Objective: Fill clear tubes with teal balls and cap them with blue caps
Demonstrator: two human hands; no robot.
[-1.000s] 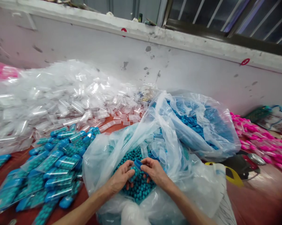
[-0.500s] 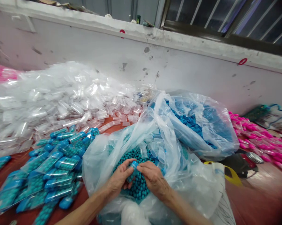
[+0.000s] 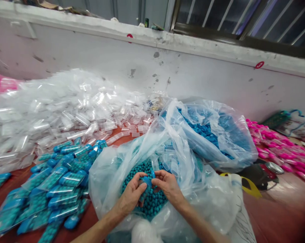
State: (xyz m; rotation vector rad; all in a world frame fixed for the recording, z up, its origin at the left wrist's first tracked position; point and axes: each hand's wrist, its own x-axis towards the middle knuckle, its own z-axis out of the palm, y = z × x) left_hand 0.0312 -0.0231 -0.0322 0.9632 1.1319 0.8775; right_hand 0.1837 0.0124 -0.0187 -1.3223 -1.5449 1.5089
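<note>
My left hand (image 3: 132, 192) is closed around a small clear tube with a blue end (image 3: 146, 183), its lower part hidden by my fingers. Between the thumb and fingers of my right hand (image 3: 169, 185) is a small blue cap (image 3: 153, 174), just to the right of the tube. Both hands are over an open clear plastic bag (image 3: 104, 175) with many loose teal beads (image 3: 152, 202) inside. Several empty clear tubes (image 3: 154, 162) lie on the beads near the bag's far side.
Bead-filled tubes with blue ends (image 3: 63, 179) are piled on the red table (image 3: 276, 216) at the left. Behind them rises a heap of empty clear tubes (image 3: 73, 101). A second bag (image 3: 233, 135) contains blue caps (image 3: 205, 130). Pink-capped tubes (image 3: 281, 148) lie at the right.
My right hand has drawn slightly away from the tube in my left hand, and a blue cap now shows between its fingers. My left hand keeps hold of the tube.
</note>
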